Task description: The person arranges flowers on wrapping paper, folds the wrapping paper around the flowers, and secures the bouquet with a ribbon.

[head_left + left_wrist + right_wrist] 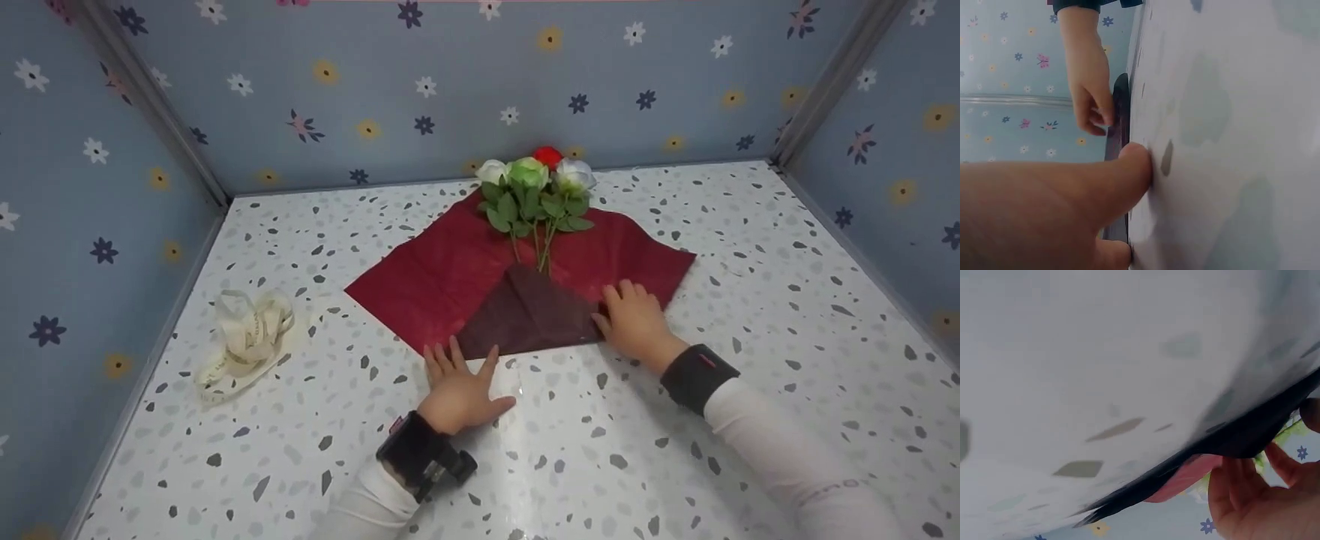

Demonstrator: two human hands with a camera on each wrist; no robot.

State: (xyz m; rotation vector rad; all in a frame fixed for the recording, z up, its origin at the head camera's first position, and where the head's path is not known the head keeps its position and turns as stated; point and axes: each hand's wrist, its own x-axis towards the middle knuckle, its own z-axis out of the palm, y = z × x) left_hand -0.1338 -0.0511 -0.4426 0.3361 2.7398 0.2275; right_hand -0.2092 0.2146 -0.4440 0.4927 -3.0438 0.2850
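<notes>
A dark red sheet of wrapping paper (435,277) lies on the table, with its near corner folded up as a dark maroon flap (536,315). Artificial flowers (529,174) in white, green and red lie on it, their lower stems hidden under the flap. My left hand (461,397) rests with spread fingers at the near left edge of the fold, its fingertips touching the paper. On the right side of the flap, my right hand (637,326) touches the paper with slightly bent fingers. The right wrist view shows these fingers (1233,489) against the paper's surface.
A loosely bundled cream ribbon (251,337) with printed lettering lies on the left of the speckled table (600,465). Blue flower-patterned panels (450,75) stand along the back and both sides. The blossoms reach close to the back panel.
</notes>
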